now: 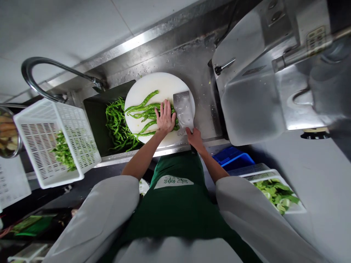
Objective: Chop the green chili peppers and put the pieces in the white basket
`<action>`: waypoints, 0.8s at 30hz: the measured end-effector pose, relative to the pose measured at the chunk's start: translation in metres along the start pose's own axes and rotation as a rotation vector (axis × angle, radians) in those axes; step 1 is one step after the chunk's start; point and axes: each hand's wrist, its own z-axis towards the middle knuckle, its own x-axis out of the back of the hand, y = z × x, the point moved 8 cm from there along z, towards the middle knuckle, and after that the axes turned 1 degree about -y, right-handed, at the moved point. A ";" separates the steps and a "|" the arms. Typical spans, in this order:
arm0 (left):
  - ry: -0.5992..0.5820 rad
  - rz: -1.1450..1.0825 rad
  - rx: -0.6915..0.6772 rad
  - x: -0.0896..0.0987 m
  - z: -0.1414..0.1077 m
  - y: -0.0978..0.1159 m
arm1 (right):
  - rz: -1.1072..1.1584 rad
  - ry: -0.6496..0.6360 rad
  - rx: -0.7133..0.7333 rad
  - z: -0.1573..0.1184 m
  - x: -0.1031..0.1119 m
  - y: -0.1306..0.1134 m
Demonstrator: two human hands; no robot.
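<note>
Long green chili peppers (144,107) lie side by side on a round white cutting board (160,81), their ends toward the left. My left hand (166,118) rests flat on their right ends, fingers spread. A wide cleaver (183,109) is in my right hand (195,139), which is wrapped round its handle. The blade lies nearly flat over the board's right side, just right of my left fingers; whether it touches the peppers I cannot tell. More green chili peppers (117,124) fill the sink left of the board, partly hidden under its edge.
A white basket (89,142) with leafy greens stands left of the sink (94,109), beneath a curved faucet (59,64). To the right is a large metal machine (252,109). A blue bin (236,159) and a white tray (297,209) of greens sit lower right.
</note>
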 end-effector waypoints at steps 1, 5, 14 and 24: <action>0.007 -0.001 0.000 0.000 0.000 -0.001 | -0.016 -0.002 0.006 0.001 0.000 -0.001; 0.023 -0.007 0.015 -0.002 0.000 -0.003 | -0.042 -0.012 0.006 0.004 0.001 -0.003; -0.019 -0.019 0.014 -0.001 0.001 -0.002 | -0.045 -0.038 -0.012 0.002 -0.003 -0.004; -0.031 -0.048 -0.036 0.001 0.000 -0.002 | -0.161 -0.001 0.037 0.002 -0.003 -0.024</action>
